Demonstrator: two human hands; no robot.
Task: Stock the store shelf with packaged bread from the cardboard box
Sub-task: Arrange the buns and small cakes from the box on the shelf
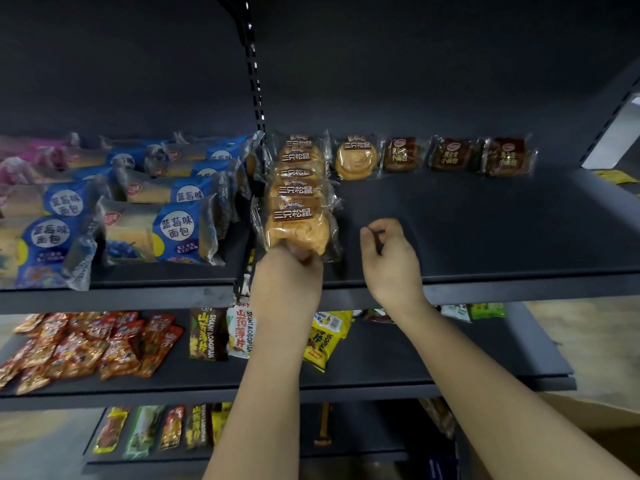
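Observation:
On the dark upper shelf (485,230) a row of round golden breads in clear packets runs from back to front. My left hand (287,282) grips the lower edge of the frontmost packet (296,226), which stands tilted against the others. To its right, my right hand (388,258) hovers over bare shelf with its fingers curled and nothing in them. One more round bread packet (356,157) and three dark brown bread packets (453,155) stand along the back. A corner of the cardboard box (588,420) shows at the lower right.
Blue blueberry bread packets (173,230) fill the shelf section to the left, beyond a slotted upright post (256,84). Red snack packets (86,344) and yam chip bags (221,334) lie on the shelf below. More snacks stand on the lowest shelf (156,431).

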